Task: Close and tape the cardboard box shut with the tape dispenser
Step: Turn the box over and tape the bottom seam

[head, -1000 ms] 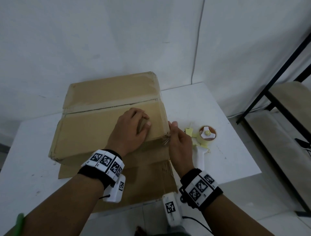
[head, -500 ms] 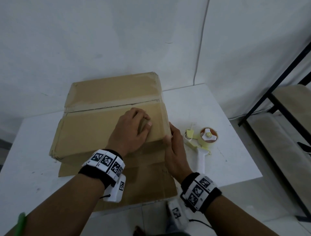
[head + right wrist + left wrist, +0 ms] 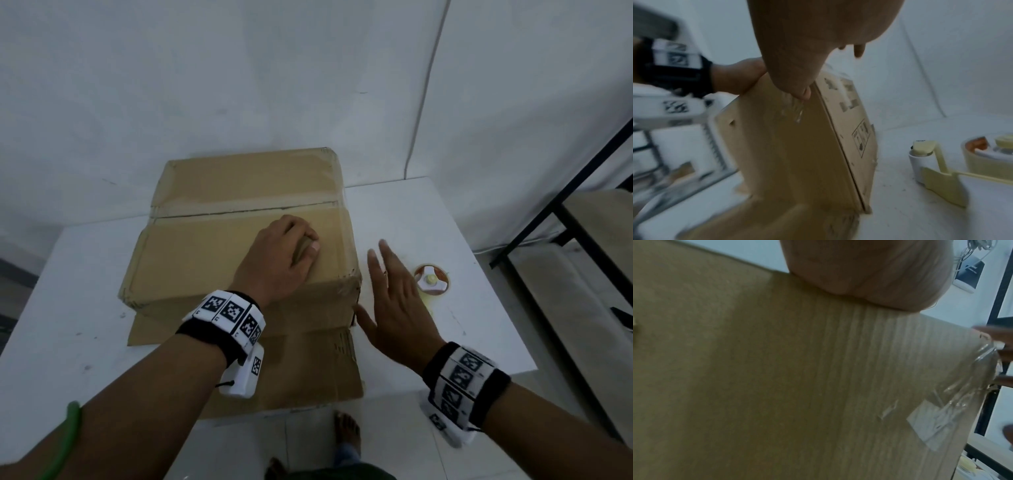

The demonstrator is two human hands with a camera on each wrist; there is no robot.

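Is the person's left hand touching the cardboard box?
Touching. The head view shows the left hand pressed down on the cardboard box top flap; the left wrist view shows the palm seated against the cardboard.

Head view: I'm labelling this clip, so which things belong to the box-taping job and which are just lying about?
Belong to the job:
cardboard box
tape dispenser
left hand, pressing the flap
right hand, open

Just lying about:
flat cardboard sheet under the box
black metal rack
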